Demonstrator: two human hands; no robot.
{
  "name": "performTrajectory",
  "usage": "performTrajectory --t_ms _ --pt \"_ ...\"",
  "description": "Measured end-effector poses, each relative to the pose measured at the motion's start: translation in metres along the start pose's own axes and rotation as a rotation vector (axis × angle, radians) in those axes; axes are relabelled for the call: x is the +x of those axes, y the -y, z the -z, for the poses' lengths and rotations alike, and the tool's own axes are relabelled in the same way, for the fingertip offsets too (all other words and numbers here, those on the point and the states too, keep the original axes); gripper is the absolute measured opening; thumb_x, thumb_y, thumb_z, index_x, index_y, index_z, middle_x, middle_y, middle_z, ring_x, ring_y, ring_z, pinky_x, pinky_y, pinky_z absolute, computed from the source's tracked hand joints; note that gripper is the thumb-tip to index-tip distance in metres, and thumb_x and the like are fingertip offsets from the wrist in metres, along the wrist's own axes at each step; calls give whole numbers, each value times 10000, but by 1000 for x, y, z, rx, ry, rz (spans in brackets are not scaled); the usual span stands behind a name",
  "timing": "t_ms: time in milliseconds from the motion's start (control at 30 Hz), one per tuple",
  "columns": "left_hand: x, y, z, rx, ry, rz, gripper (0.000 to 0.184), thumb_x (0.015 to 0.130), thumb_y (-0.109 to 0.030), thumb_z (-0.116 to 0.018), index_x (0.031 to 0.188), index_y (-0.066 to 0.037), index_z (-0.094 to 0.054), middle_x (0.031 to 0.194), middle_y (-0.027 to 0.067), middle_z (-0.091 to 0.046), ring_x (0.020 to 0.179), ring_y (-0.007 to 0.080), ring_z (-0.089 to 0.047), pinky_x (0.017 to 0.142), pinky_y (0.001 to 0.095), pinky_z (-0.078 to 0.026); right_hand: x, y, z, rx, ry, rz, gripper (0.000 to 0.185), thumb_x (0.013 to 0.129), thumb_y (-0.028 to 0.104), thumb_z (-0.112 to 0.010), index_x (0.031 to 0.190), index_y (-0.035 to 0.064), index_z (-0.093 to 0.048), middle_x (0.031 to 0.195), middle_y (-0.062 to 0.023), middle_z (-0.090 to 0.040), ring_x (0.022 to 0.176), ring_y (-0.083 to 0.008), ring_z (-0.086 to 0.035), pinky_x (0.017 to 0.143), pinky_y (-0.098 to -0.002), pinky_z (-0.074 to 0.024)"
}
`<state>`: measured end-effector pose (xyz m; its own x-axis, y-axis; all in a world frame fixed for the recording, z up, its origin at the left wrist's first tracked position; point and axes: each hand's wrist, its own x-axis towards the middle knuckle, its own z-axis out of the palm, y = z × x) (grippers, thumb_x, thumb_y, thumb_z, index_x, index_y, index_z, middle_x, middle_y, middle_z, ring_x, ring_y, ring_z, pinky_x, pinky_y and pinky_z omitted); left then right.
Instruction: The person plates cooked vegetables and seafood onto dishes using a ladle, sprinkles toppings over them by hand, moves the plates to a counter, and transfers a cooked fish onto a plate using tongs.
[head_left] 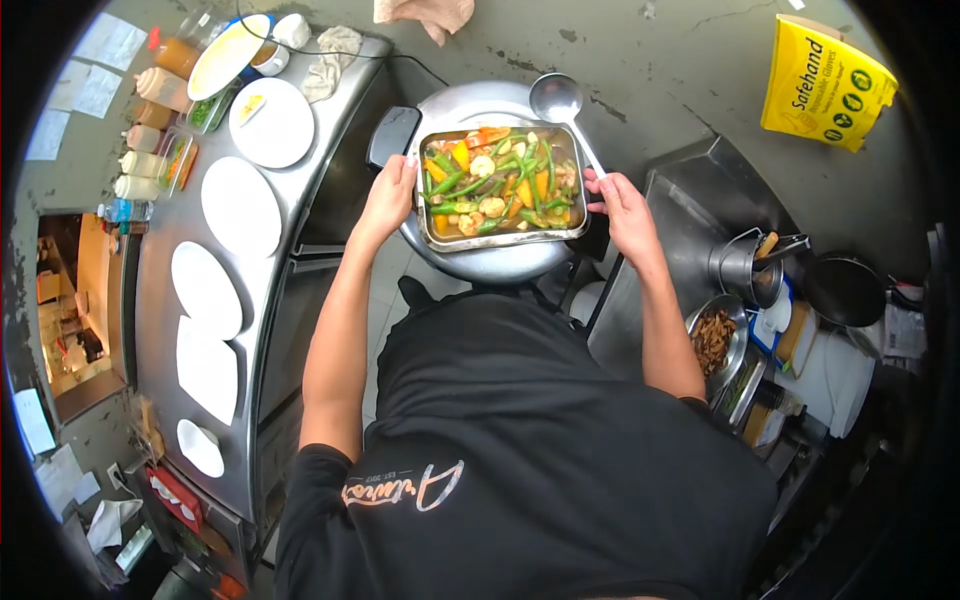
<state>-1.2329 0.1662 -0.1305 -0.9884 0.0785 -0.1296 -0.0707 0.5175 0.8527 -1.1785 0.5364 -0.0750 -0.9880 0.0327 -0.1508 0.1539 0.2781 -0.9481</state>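
A rectangular metal tray [432, 241] of cooked vegetables [500, 185] is in front of me, with green beans, orange pieces and pale chunks in brown sauce. My left hand [388, 200] is closed on its left edge, thumb at the rim. On the opposite side, my right hand [622, 212] grips the tray's right edge and also the handle of a metal ladle [556, 98]. The ladle's bowl points away from me, beyond the tray's far right corner. Below the tray is a large round silver lid or vessel [450, 105] with a black handle [394, 137].
Several white plates [240, 205] line the steel counter [225, 440] at left, with squeeze bottles [160, 90] behind. On the right are a metal pot [750, 268], a black pan [845, 290] and a bowl of brown strips [714, 340]. A yellow glove packet [828, 85] is at upper right.
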Motion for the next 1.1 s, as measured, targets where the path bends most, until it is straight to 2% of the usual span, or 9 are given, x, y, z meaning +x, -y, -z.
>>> performTrajectory --t_ms 67,333,533,567,800,900,933,967,1100 --pt "-25 -21 1 -145 0 101 364 1068 -319 -428 993 22 -531 802 148 -585 749 243 -620 632 396 -519 1 6 3 -59 27 14 297 1077 215 -441 1050 -35 -600 1180 -131 -679 1031 -193 -658 833 -335 -563" --pt "-104 -13 -14 -633 -274 441 317 1048 -373 -448 1056 -68 -534 955 23 -563 788 115 -583 622 323 -564 14 0 -7 -66 210 -56 317 1077 266 -436 1071 -5 -601 1206 -99 -680 1080 -209 -650 888 -363 -549" --pt "-109 22 -7 -956 -351 422 533 1052 -528 -401 1239 -60 -576 1168 59 -627 1067 159 -619 899 357 -530 25 1 -43 -125 408 35 272 1083 276 -440 1022 64 -600 1300 -57 -625 1127 -127 -562 903 -307 -465" --pt "-111 23 0 -1031 -324 395 586 1048 -552 -397 1285 -47 -576 1230 72 -634 1112 171 -617 961 359 -509 25 -1 -54 -88 330 83 300 1064 259 -472 1004 8 -625 920 -58 -652 857 -146 -574 798 -297 -467" --pt "-120 36 19 -1068 -267 387 657 1026 -589 -418 1297 -18 -600 1267 93 -649 1145 172 -610 1026 339 -455 36 4 -83 50 450 85 295 1080 256 -456 1000 16 -609 859 6 -551 810 -76 -474 743 -242 -420" --pt "-130 59 45 -1139 -348 364 573 1054 -502 -426 1331 -23 -572 1291 91 -633 1142 174 -620 994 334 -494 34 16 -112 125 542 -12 273 1095 244 -421 1015 33 -575 1372 -184 -561 1406 -236 -422 1067 -401 -440" --pt "-131 52 44 -1160 -389 372 542 1058 -471 -439 1317 -17 -581 1274 90 -643 1124 174 -630 984 328 -500 34 19 -110 92 559 8 278 1095 249 -421 1027 30 -580 1378 -189 -556 1406 -237 -421 1073 -406 -437" --pt "-134 56 53 -1171 -463 331 533 1060 -460 -441 1308 -10 -583 1249 90 -655 1093 176 -645 956 325 -518 30 23 -125 109 514 98 271 1084 231 -454 1038 12 -607 963 -22 -607 914 -93 -544 861 -271 -468" --pt "-163 58 111 -1134 -549 332 563 1062 -472 -424 1260 22 -609 1173 107 -692 1022 166 -680 918 317 -539 30 52 -181 85 568 197 273 1081 228 -453 1045 7 -609 989 -50 -636 935 -118 -574 883 -291 -479"
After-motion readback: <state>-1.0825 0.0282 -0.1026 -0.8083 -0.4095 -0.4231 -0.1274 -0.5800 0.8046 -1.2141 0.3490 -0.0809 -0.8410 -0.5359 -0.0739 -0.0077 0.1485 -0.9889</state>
